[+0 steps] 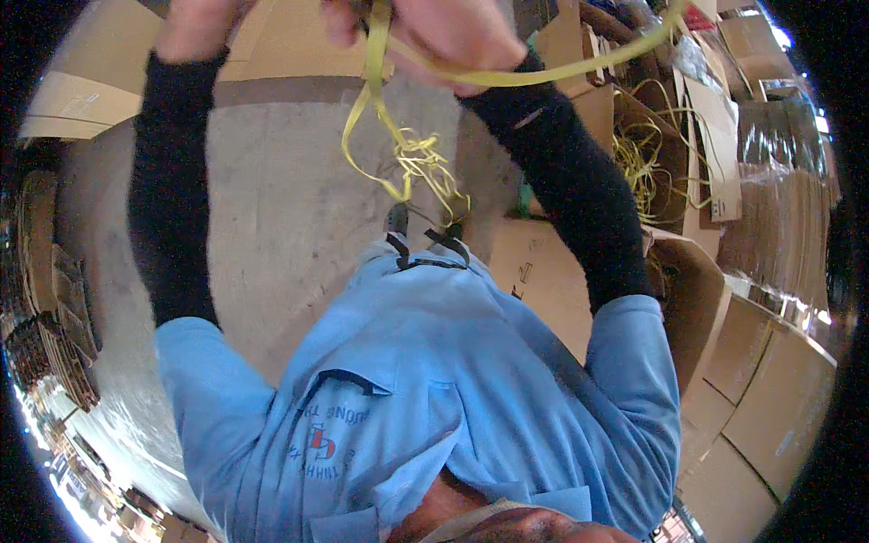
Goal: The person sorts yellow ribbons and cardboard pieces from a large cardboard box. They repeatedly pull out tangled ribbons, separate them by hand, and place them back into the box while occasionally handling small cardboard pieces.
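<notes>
At the top edge my right hand point(462, 36) is closed around a yellow strap point(588, 68), a flat plastic packing band. One length of it runs off to the upper right past my wrist. Another drops from the hand to a loose tangle of yellow strap point(424, 163) hanging above my feet. Something small and dark shows beside the fingers, too little to name. My left hand point(192, 29) is at the upper left in front of brown cardboard. It is blurred, and its fingers are cut off by the frame's edge. Black sleeves cover both forearms.
Brown cardboard point(290, 41) lies ahead at the top. To my right stand an opened carton point(534, 258), more yellow strapping point(638, 163) in a box, and wrapped stacks of flat cardboard point(783, 190). Brown stacks point(41, 244) line the far left. Grey concrete floor point(272, 181) lies between.
</notes>
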